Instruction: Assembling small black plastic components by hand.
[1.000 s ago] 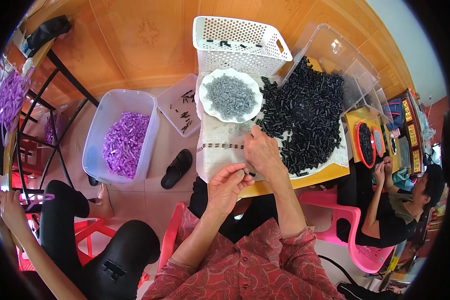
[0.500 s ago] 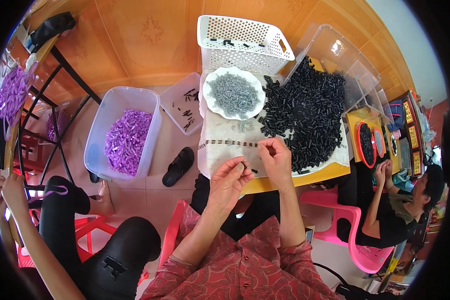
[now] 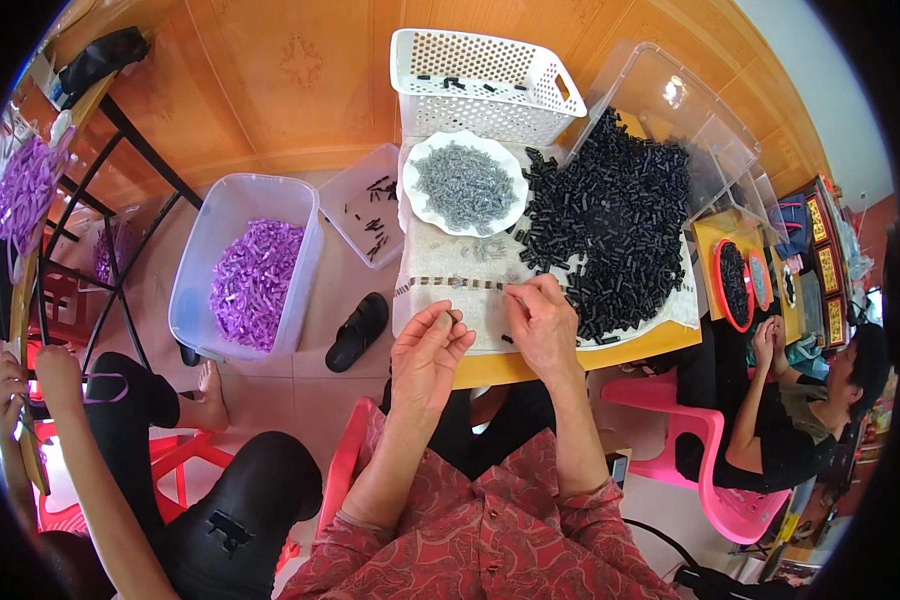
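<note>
My left hand (image 3: 428, 358) is raised over the table's near edge, thumb and fingers pinched on a small dark piece (image 3: 456, 316). Close by on the right, my right hand (image 3: 543, 328) has its fingertips pressed together over the white cloth (image 3: 435, 325); what they hold, if anything, is hidden. A small black piece (image 3: 508, 339) lies on the cloth beside it. Beyond my hands, a scalloped white plate (image 3: 413, 207) holds a heap of small translucent grey pieces (image 3: 465, 183). A large pile of short black pieces (image 3: 615, 235) spreads to the right of my right hand.
A perforated white basket (image 3: 485, 115) stands behind the plate, and a clear plastic bin (image 3: 705, 100) lies by the pile. On the floor at left sits a tub (image 3: 305, 260) of purple pieces. People work on both sides, one holding a purple strip (image 3: 110, 388).
My left hand has moved left, away from the right hand, with the small dark piece between its fingers. My right hand has shifted slightly left and lower, toward the cloth.
</note>
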Motion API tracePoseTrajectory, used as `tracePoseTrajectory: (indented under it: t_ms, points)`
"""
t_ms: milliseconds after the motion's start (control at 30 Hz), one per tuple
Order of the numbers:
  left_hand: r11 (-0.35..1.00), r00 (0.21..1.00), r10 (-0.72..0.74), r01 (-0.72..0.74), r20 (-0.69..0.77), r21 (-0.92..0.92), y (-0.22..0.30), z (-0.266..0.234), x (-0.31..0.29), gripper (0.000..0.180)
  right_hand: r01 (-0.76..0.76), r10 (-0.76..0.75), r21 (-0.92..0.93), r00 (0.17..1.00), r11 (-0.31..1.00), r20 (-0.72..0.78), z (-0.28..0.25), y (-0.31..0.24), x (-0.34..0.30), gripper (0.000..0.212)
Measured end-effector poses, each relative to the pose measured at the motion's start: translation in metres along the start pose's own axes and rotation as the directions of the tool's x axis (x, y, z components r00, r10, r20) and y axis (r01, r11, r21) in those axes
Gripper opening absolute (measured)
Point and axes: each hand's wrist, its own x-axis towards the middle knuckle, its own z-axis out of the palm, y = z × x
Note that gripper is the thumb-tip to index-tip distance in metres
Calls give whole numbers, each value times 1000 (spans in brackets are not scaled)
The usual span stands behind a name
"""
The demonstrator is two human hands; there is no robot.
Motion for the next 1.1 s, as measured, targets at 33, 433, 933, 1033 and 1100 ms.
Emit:
tracePoseTrajectory:
  t_ms: [33,433,933,1033,1100]
  points:
    - [1000,1000,-5,5,3,-7,-1,0,0,20,-1,1,-1,1000,1000,0,4,-3,2,10]
    - [997,996,-30,37,88,-75,-1,4,-1,27,66,-65,-3,990,998,122,27,-13,13,12]
    - [977,979,-108,136,173,-162,-22,1,-5,24,16,-39,434,998,901,44,-16,-44,-30,7]
    - [978,979,-126,149,159,-144,-24,2,-8,24,13,-32,407,999,913,41,-21,-44,-31,7]
    - [978,978,-129,153,162,-144,-26,2,-9,24,6,-24,420,999,907,38,-23,-44,-34,7]
